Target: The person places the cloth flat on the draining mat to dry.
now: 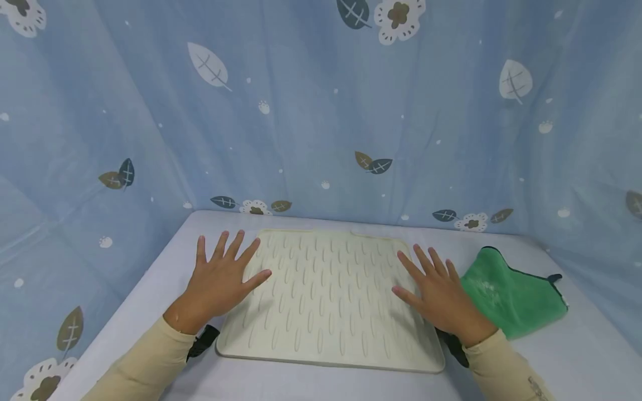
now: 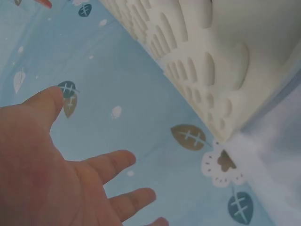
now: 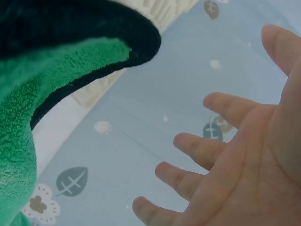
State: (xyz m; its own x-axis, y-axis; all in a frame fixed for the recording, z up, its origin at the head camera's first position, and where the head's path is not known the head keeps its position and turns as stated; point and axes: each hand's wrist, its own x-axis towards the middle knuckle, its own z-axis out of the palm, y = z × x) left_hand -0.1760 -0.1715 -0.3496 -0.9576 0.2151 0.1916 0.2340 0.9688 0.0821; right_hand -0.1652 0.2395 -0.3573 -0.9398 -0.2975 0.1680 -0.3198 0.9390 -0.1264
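Fingers (image 1: 236,245) spread, two hands (image 1: 218,284) (image 1: 443,301), one mat (image 1: 321,312), one green cloth (image 1: 514,295)

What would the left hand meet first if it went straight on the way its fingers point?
Probably the blue curtain behind the white table; the left hand seems to hover above the tabletop, though its height is hard to judge.
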